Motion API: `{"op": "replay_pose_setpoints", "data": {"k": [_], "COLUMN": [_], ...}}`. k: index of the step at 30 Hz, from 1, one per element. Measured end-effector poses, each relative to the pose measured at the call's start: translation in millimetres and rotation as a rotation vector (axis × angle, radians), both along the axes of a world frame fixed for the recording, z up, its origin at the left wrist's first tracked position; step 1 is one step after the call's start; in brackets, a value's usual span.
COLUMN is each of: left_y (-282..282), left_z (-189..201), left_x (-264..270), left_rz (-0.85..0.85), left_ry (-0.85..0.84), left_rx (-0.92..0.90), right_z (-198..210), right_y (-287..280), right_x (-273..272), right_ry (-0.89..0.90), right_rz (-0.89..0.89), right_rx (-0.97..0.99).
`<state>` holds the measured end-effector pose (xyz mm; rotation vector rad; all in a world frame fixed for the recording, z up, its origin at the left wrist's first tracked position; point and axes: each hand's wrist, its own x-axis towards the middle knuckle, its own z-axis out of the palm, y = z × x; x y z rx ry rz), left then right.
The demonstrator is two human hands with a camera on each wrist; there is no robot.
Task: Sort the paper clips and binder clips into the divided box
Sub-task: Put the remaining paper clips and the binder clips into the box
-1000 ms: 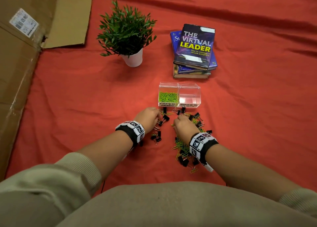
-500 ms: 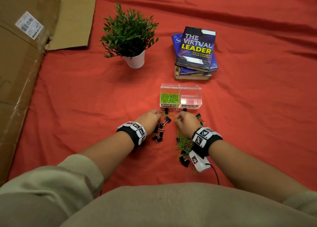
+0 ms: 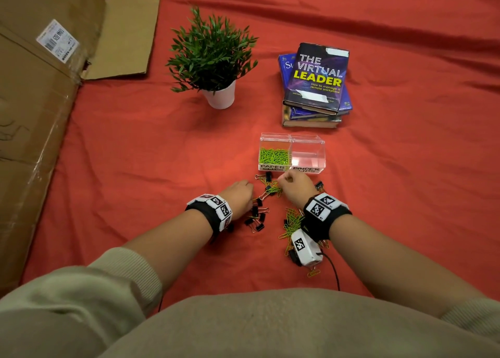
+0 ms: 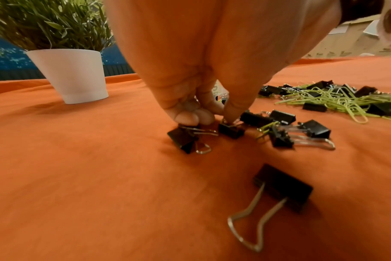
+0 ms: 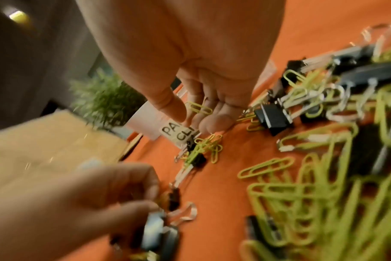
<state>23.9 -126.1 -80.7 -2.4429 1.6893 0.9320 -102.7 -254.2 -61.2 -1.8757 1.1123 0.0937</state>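
looking down from the head view: divided box (image 3: 292, 152) on red cloth (image 3: 135, 168), left compartment labelled paper clips holds green paper clips (image 3: 273, 156), right one labelled binder clips looks bare. left hand (image 3: 239, 196) curled, knuckles up, over loose black binder clips (image 3: 257, 217). right hand (image 3: 295, 185) just in front of the box, fingers bunched at mixed clip pile (image 3: 293, 222). potted plant (image 3: 213, 60), stacked books (image 3: 315, 87) and cardboard (image 3: 40, 100) further back.

left wrist view: left hand (image 4: 203, 70) grip clenched on a small binder clip (image 4: 231, 129), fingertips (image 4: 232, 114) pinching its wire handles, clip body on the cloth; more binder clips beside it.

right wrist view: blurry. right hand (image 5: 190, 70) grip pinching one green paper clip (image 5: 200, 108) between thumb and fingers, above the cloth, near the box's paper clips label (image 5: 175, 133).
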Motion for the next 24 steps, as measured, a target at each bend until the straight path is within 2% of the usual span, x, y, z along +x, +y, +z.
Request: {"op": "replay_pose_setpoints", "data": {"k": [3,6,12,16,19,21,24], "left_y": [1.4,1.8,-11.4,-21.9,-31.9,-37.7,-39.6], "left_z": [2.8,8.2,16.9,19.8,18.9,19.7,13.1], "left_x": [1.6,2.3,-2.4,-14.4,-23.5,-28.6,-31.1], "left_rz": [0.040,0.186,0.377,0.534,0.582,0.557,0.431], "left_ry": [0.044,0.177,0.307,0.413,0.440,0.410,0.256], "left_rx": [-0.022,-0.100,-0.224,-0.219,-0.221,-0.222,-0.185], "right_z": [-4.2,-13.1,-19.6,-13.3,-7.6,-2.4,12.1], "right_y": [4.5,7.8,15.0,17.7,11.8,4.1,-11.8], "right_x": [-4.8,-10.7,-21.2,-24.4,-29.7,-31.3,-25.6], "right_ry": [0.038,0.081,0.080,0.058,0.055,0.052,-0.021], "right_rz": [0.234,0.427,0.491,0.469,0.344,0.218,0.053], "right_rx": [-0.175,-0.318,-0.405,-0.347,-0.249,-0.110,0.089]}}
